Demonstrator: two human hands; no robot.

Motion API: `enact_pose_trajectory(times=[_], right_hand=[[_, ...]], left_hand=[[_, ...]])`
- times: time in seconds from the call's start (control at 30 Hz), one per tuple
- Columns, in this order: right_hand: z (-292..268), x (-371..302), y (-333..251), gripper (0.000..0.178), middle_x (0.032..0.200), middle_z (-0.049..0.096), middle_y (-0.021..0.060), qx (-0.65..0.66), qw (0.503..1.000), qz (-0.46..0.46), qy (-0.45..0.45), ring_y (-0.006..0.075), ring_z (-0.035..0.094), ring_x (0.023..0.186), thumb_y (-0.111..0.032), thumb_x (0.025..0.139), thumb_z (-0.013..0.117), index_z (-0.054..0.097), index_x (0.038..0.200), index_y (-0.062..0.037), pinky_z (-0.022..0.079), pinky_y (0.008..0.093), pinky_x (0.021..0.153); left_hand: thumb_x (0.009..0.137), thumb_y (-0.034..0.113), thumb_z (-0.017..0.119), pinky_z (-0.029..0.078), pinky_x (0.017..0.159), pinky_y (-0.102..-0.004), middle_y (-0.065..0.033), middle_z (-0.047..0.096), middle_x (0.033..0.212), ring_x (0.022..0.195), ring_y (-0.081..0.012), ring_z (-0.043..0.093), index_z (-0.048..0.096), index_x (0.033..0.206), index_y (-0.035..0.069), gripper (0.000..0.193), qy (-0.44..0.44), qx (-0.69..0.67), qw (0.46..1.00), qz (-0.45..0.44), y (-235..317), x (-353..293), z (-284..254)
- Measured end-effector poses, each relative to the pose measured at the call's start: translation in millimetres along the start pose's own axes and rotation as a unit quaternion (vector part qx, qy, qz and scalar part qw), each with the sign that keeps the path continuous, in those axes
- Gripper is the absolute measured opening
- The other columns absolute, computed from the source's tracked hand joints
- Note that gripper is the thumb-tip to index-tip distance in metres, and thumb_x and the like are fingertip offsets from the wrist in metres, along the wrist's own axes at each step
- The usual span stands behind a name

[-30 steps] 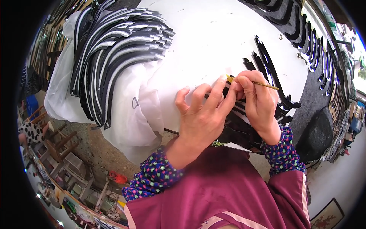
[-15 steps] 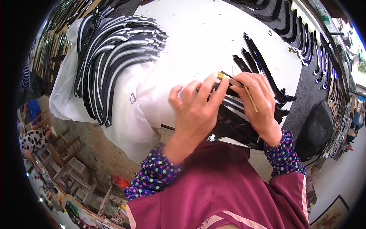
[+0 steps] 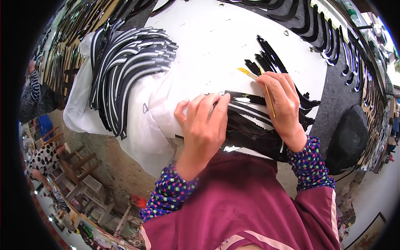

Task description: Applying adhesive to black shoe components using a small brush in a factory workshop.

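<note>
My left hand (image 3: 204, 125) has its fingers bent at the left end of a black strip (image 3: 246, 98), which it appears to pinch near the table's front edge. In my right hand (image 3: 281, 104) is a flat tool with a yellow tip (image 3: 243, 71), perhaps a brush, pointing up and left. A thin yellow stick (image 3: 269, 98) also passes between the right fingers. More black strips, some light-edged (image 3: 252, 111), lie under and between the hands. Beyond the right hand several dark strips with toothed edges (image 3: 271, 54) fan out over the white tabletop (image 3: 204, 46).
At the left, a thick pile of curved black-and-white strips (image 3: 133, 62) rests on white sheeting (image 3: 146, 137) hanging over the table edge. Curved black pieces (image 3: 325, 37) line a grey surface at the right, near a black mesh object (image 3: 348, 139). Wooden stools (image 3: 75, 162) stand lower left.
My left hand has moved left and slightly toward me, away from the right hand. The yellow-tipped tool now shows clear of the left fingers. The right hand has barely shifted.
</note>
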State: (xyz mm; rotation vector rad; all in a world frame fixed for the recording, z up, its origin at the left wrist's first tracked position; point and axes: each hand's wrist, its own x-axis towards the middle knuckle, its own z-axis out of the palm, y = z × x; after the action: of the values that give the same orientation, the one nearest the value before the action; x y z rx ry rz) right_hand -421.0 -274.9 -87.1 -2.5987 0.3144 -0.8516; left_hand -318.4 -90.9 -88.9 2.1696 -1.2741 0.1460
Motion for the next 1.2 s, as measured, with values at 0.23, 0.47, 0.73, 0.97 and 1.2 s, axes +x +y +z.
enact_pose_trajectory(times=[0.23,0.47,0.73,0.97,1.2], right_hand=[[-1,0,-4,0.020,0.098,0.067,0.0134,0.050,0.996,0.072,0.027,0.0273,0.068,0.085,0.011,0.083,0.069,0.068,0.101,0.0009,0.055,0.0337,0.074],[-8,-2,-11,0.016,0.098,0.067,0.0119,0.114,0.986,0.114,0.051,0.0177,0.066,0.077,0.010,0.089,0.068,0.069,0.102,0.0008,0.054,0.0270,0.066],[-8,-7,-7,0.023,0.099,0.065,0.0155,0.113,0.990,0.077,-0.022,0.0284,0.068,0.082,0.012,0.086,0.067,0.067,0.106,0.0015,0.056,0.0337,0.069],[-6,-6,-6,0.020,0.099,0.065,0.0162,0.090,0.989,0.116,0.008,0.0274,0.067,0.082,0.012,0.088,0.066,0.066,0.106,0.0031,0.056,0.0335,0.069],[-7,-9,-7,0.018,0.104,0.065,0.0140,0.123,0.968,0.215,0.026,0.0210,0.067,0.082,0.009,0.091,0.067,0.068,0.108,0.0026,0.056,0.0296,0.069]], left_hand=[[0.087,0.014,0.075,0.030,0.103,-0.0424,0.0001,0.066,0.120,0.109,-0.0182,0.059,0.075,0.117,0.013,0.031,-0.033,0.079,0.996,0.032,9,1,-4],[0.084,0.013,0.078,0.034,0.099,-0.0404,-0.0019,0.066,0.118,0.104,-0.0199,0.060,0.072,0.115,0.010,0.032,-0.045,0.026,0.998,0.029,8,17,1],[0.071,0.003,0.080,0.045,0.081,-0.0390,-0.0062,0.062,0.096,0.092,-0.0270,0.059,0.067,0.094,0.008,0.027,-0.123,-0.115,0.983,-0.072,9,51,-2],[0.076,0.001,0.073,0.043,0.080,-0.0380,-0.0051,0.055,0.089,0.089,-0.0247,0.056,0.062,0.089,0.009,0.019,-0.126,-0.079,0.987,-0.056,7,66,8],[0.081,0.001,0.065,0.048,0.077,-0.0351,-0.0078,0.060,0.101,0.089,-0.0212,0.059,0.063,0.099,0.006,0.019,-0.019,-0.044,0.998,0.047,7,50,17]])
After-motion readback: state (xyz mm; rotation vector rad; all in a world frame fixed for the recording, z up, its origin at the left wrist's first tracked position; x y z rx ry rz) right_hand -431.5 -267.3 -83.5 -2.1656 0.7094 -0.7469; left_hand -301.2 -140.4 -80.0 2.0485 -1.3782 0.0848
